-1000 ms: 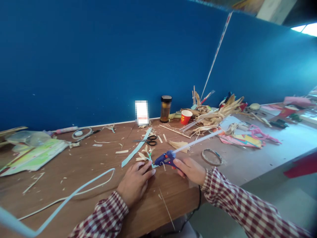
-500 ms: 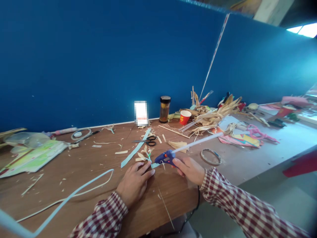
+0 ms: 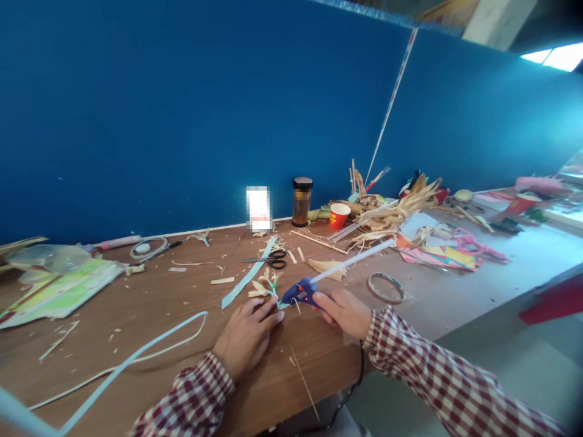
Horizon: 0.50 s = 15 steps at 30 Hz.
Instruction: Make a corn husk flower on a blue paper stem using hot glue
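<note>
A blue glue gun (image 3: 300,292) sits low over the wooden bench (image 3: 159,303), near its front edge, with a long pale glue stick (image 3: 353,259) jutting from its back toward the right. The right hand (image 3: 342,311) has its fingers clamped around the gun's grip, the nozzle pointing left at a small husk flower (image 3: 265,284) with a green-blue stem. The left hand (image 3: 248,335) lies flat on the bench just beside that flower, fingers together and stretched forward, the tips touching the stem end. Behind the flower lie a light blue paper strip (image 3: 248,274) and black scissors (image 3: 273,258). Farther back stand a dark jar (image 3: 302,201) and a red paper cup (image 3: 339,215), beside a heap of dried husks (image 3: 392,212). A tape ring (image 3: 386,287) lies right of the gun.
</note>
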{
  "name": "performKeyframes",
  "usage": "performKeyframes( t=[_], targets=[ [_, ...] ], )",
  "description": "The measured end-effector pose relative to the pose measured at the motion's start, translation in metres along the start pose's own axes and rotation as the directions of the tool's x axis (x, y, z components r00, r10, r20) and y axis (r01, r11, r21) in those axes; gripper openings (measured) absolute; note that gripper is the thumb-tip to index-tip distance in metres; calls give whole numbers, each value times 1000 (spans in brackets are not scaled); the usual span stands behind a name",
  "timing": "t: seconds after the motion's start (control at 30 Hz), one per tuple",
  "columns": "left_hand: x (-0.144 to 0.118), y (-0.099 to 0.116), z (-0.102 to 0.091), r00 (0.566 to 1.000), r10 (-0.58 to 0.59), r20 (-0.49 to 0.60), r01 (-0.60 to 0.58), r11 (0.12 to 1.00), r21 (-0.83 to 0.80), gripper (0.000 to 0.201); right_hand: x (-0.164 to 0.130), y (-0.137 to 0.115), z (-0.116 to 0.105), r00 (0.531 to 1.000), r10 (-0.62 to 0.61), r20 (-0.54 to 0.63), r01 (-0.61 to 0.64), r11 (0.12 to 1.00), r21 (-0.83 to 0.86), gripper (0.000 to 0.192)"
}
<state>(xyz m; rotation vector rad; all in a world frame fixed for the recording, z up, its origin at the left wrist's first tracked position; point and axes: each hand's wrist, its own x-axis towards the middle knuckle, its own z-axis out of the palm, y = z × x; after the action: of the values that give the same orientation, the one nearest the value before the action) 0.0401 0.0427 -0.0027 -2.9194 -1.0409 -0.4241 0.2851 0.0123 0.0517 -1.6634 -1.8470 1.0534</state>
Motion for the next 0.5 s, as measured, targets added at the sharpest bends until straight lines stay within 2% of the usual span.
performKeyframes(
  t=[0.5],
  targets=[
    [-1,-1,-2,1000,10,-13,-10,1000,1,46,-8,0,-1,1000,19,-18,-21,997,-76,52]
  ],
)
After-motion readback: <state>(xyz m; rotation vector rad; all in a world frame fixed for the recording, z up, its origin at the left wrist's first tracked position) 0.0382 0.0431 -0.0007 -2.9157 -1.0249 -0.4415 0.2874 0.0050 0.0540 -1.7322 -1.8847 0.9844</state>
